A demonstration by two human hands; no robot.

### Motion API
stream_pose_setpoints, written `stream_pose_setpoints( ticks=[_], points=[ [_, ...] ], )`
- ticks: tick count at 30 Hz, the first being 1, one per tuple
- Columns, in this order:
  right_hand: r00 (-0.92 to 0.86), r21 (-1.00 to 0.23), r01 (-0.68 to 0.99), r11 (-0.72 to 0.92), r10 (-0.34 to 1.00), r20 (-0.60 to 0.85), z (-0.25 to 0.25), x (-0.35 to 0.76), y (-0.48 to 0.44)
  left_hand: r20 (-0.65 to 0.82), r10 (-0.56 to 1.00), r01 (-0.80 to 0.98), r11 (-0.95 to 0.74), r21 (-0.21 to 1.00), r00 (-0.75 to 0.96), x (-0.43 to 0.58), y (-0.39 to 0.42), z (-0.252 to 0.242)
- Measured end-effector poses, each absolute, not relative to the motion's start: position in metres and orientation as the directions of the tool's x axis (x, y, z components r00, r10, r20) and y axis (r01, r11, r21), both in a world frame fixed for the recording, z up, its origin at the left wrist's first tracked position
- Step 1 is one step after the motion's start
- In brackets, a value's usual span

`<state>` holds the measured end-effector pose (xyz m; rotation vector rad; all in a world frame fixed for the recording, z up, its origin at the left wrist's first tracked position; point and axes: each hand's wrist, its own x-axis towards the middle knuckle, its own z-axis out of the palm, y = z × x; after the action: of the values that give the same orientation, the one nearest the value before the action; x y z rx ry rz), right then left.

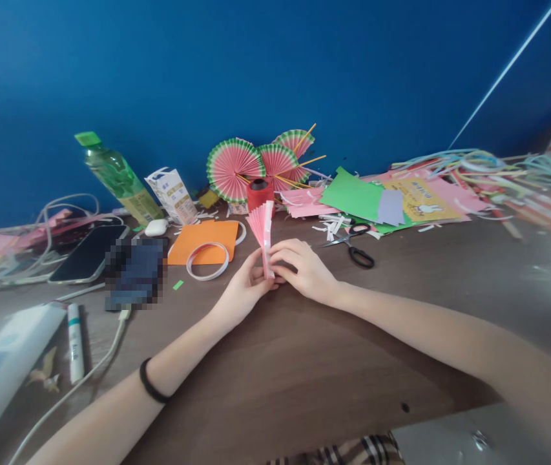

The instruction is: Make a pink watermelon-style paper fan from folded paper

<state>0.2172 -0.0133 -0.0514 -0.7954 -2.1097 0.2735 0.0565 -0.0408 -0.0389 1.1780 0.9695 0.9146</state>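
Observation:
A pink pleated paper fan (259, 227) stands upright between my hands, partly spread at its top, with a pale strip along its near edge. My left hand (242, 287) grips its lower left side, fingers curled round it. From the right, my right hand (301, 266) pinches the same folded paper, thumb and fingers closed on its edge. Just behind the fan is a red spool of thread (259, 192). To the left, a roll of double-sided tape (207, 261) lies partly on an orange sheet (221, 234). Scissors (360, 248) lie right of my right hand.
Finished round watermelon-coloured fans (236, 169) lean against the blue wall. Green paper (353, 197) and pink sheets lie at the back right. A green bottle (120, 177), a small carton (172, 196), a phone (90, 253) and a marker (75, 342) stand or lie at left, with a white cable (105, 355).

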Motion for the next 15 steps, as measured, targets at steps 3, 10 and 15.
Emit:
stream_pose_setpoints(
  ticks=[3, 10, 15],
  points=[
    [-0.435, -0.44, 0.439, 0.783, 0.614, 0.659, -0.0524, 0.2178, -0.0125, -0.136, 0.933, -0.078, 0.171, 0.982, 0.334, 0.0555, -0.0397, -0.0393],
    [-0.464, -0.365, 0.433, 0.824, 0.551, 0.694, -0.0566, 0.2175, -0.0133, -0.134, 0.928, -0.077, 0.171, 0.982, 0.348, 0.0533, -0.0384, -0.0429],
    [-0.497, -0.254, 0.44, 0.861, 0.469, 0.73, -0.0581, 0.2167, -0.0151, -0.105, 0.937, -0.073, 0.137, 0.988, 0.334, 0.056, -0.04, -0.0454]
  ],
)
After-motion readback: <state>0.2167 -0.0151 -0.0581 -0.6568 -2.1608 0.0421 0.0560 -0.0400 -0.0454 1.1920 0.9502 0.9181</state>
